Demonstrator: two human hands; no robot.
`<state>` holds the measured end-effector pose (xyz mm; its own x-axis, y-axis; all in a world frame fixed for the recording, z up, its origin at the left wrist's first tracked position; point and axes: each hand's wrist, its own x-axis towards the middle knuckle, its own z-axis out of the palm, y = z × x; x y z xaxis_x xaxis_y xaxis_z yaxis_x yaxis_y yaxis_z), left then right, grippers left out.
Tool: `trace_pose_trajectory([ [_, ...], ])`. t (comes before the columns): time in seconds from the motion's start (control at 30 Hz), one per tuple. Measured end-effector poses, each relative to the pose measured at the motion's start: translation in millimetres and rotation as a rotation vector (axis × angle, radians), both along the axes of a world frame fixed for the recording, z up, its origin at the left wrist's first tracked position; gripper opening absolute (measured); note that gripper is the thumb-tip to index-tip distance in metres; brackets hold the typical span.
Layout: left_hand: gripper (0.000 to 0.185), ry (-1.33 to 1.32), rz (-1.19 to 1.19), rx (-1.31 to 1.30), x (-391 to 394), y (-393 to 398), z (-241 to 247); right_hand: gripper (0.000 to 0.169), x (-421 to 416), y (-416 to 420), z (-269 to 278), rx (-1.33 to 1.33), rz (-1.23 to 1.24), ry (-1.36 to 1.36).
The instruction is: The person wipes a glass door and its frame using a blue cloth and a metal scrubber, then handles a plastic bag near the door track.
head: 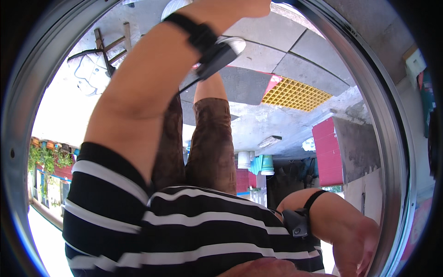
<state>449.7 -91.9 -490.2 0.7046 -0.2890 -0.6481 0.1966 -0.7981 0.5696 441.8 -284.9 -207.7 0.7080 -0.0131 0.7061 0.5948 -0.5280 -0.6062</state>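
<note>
My left arm reaches up across the picture with a black strap and a small dark device on the wrist. My left hand (pixel 251 8) is cut off by the top edge; its fingers do not show. At the lower right my right hand (pixel 361 247) is bent downward, blurred, beside a curved-looking metal frame (pixel 391 114). It has a similar wrist device (pixel 297 223), and whether it holds anything cannot be told. A striped black-and-white shirt (pixel 207 235) and brown trousers (pixel 213 138) lie below the camera.
A yellow grating (pixel 297 93) lies beside dark paving slabs (pixel 273 38). A wooden-legged seat with a cartoon face (pixel 91 72) stands at the upper left. Buckets (pixel 267 164), a red-sided box (pixel 325 152) and potted plants (pixel 50 157) are farther off, seen upside down.
</note>
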Motion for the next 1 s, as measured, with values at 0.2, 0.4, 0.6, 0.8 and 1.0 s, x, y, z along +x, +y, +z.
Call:
trace_pose_trajectory([
  [0.2, 0.022, -0.162, 0.087, -0.221, -18, 4, 24, 0.035, -6, 0, 2, 0.017, -0.057, -0.008],
  [0.4, 0.03, -0.056, -0.126, 0.201, 16, -10, -32, 0.035, -9, -6, 5, 0.054, -0.052, 0.006],
  [0.6, 0.027, -0.035, -0.344, 0.043, 36, 15, 30, 0.035, -12, -7, -3, 0.076, -0.072, 0.036],
  [0.8, 0.022, -0.036, -0.269, 0.138, 35, -3, 9, 0.035, -12, -1, -2, 0.078, -0.108, 0.019],
  [1.0, 0.021, -0.042, -0.294, 0.079, 31, -5, -25, 0.034, -14, -2, 0, 0.075, -0.112, 0.019],
])
